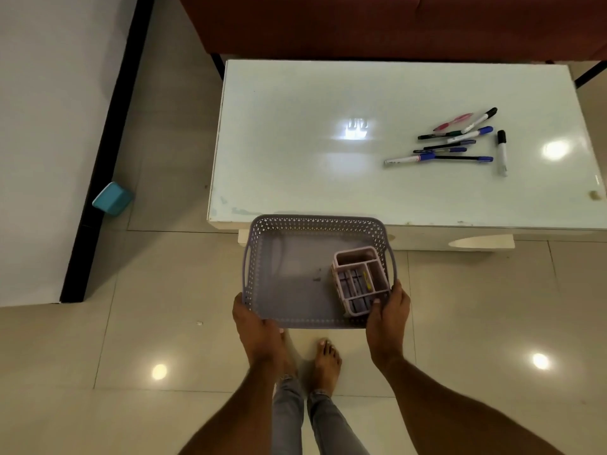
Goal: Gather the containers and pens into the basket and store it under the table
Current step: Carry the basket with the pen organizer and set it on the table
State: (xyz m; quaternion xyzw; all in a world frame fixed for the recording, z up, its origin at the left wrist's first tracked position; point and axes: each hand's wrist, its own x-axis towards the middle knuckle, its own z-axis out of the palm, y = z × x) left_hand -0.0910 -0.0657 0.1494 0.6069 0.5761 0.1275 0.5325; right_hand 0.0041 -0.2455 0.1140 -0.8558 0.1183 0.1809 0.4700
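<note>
Basket (295, 280) hovers just in front of the worktop (328, 165), left hand (254, 318) and right hand (389, 311) with fingers clamped on its near corners, 1 pink organiser (361, 279) already inside, probably lined up for the pens (456, 144) lying on the worktop.

Dim indoor light, ceiling-lamp glare on glossy table (295, 159) and floor tiles (157, 369), slight wide-angle edge bending

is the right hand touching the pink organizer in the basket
Touching. The head view shows the right hand gripping the basket corner, its thumb over the rim and lying on the pink organizer.
</note>
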